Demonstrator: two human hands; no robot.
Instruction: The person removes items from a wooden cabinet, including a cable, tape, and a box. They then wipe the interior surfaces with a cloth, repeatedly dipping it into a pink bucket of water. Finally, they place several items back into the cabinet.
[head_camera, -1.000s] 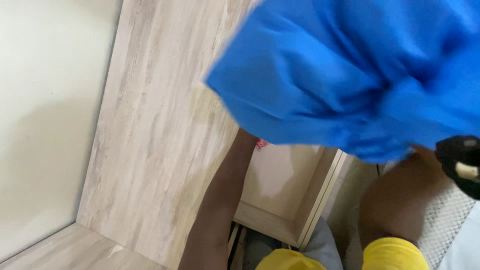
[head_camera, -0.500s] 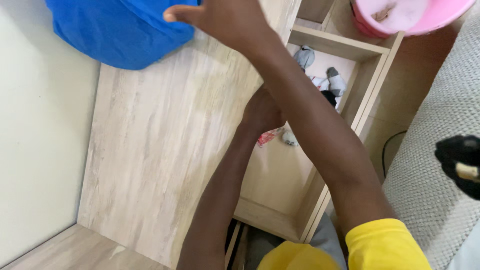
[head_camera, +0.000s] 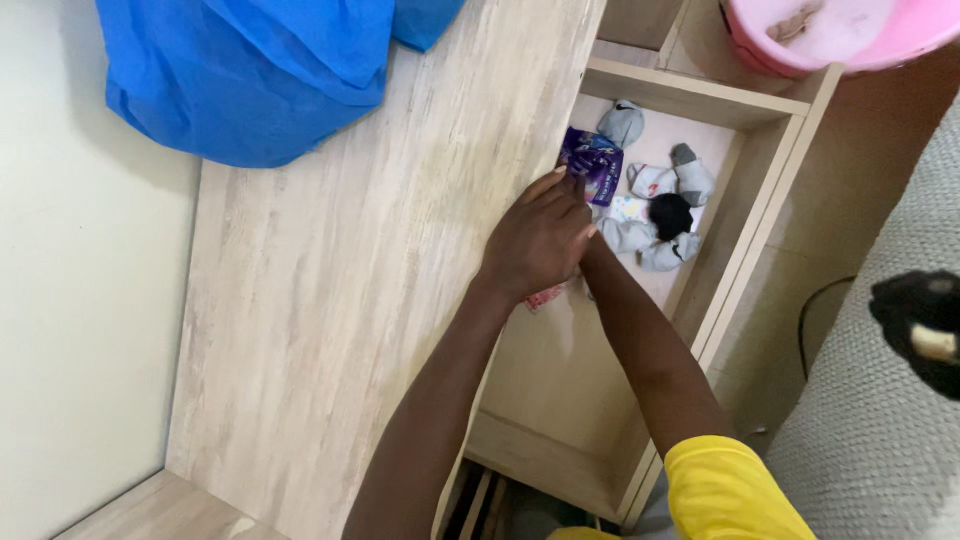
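Observation:
My left hand (head_camera: 538, 240) lies back-up over the edge of the pale wooden dresser top (head_camera: 330, 300), above the open drawer (head_camera: 770, 215). Its fingers are stretched together and their tips reach a purple packet (head_camera: 592, 160). A bit of red-patterned cloth (head_camera: 545, 296) peeks out under its palm; whether the hand grips it is hidden. My right forearm (head_camera: 640, 340), in a yellow sleeve, runs into the drawer beneath the left hand, and the right hand itself is hidden. Rolled grey socks (head_camera: 650, 240) and a black bundle (head_camera: 670, 213) lie in the drawer.
A crumpled blue cloth (head_camera: 250, 80) sits on the far end of the dresser top by the white wall. A pink basin (head_camera: 840, 40) stands beyond the drawer. A grey woven surface (head_camera: 880, 430) and a black object (head_camera: 915, 330) are at the right.
The blue cloth has come to rest on the dresser top. My right arm has dropped from above the top into the drawer, under the left hand. The purple packet has come into sight.

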